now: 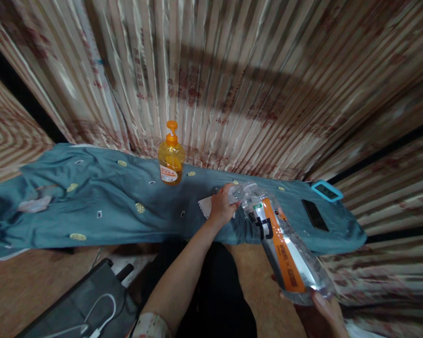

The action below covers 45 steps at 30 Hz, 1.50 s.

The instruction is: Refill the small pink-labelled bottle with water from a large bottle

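A large clear plastic bottle (282, 244) with an orange and silver label is tilted, its neck pointing up and left and its base towards me. My right hand (326, 310) is closed around the base end, partly hidden behind it. By the bottle's mouth, my left hand (223, 205) grips a small clear plastic container (236, 193); its exact shape is hard to make out. The two clear pieces meet or overlap in view. Under my left hand lies a white tissue (205, 206) on the teal patterned cloth (162, 211).
An orange pump bottle (171, 159) stands near the cloth's back edge. To the right are a dark phone (315, 216) and a blue-framed digital clock (326, 190). A crumpled tissue (35, 204) lies left. A grey case (88, 300) with a white cable sits below; striped curtains hang behind.
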{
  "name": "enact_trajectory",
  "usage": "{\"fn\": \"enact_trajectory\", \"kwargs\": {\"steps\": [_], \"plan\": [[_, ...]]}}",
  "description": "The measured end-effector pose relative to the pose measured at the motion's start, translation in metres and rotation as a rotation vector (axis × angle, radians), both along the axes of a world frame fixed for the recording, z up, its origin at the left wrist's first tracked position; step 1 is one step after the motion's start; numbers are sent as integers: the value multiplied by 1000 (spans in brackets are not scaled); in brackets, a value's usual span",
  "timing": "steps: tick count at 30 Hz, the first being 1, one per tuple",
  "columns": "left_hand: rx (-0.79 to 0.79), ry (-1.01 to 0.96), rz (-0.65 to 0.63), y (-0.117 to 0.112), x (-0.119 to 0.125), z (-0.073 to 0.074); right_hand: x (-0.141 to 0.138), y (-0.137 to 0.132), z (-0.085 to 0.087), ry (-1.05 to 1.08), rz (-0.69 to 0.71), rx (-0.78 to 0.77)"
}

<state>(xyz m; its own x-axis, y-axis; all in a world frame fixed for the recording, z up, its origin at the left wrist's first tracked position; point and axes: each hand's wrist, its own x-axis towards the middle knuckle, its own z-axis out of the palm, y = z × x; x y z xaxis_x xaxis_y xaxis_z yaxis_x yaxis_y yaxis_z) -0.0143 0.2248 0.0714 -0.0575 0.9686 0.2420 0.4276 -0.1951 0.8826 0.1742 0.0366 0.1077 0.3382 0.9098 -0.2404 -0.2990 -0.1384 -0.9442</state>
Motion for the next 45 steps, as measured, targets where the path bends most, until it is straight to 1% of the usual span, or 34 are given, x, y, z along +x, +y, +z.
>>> {"fn": "enact_trajectory", "kwargs": {"steps": [6,12,19,26,30,35,40,45], "plan": [[-16,-13,4,0,1,0,0,1,-1,70,35,16],[-15,7,10,0,0,0,-2,0,2,73,22,3],[-32,7,10,-1,1,3,1,0,0,80,39,2],[-29,10,9,-1,0,2,5,-2,0,11,74,0],[-26,-2,3,-1,0,2,3,-2,2,57,51,-30],[-20,-1,2,-1,0,2,3,0,-2,18,-18,-64],[-27,3,2,-1,-1,2,5,1,0,-29,24,-41],[-21,-1,5,0,-1,1,5,-1,1,-2,76,-36]]}}
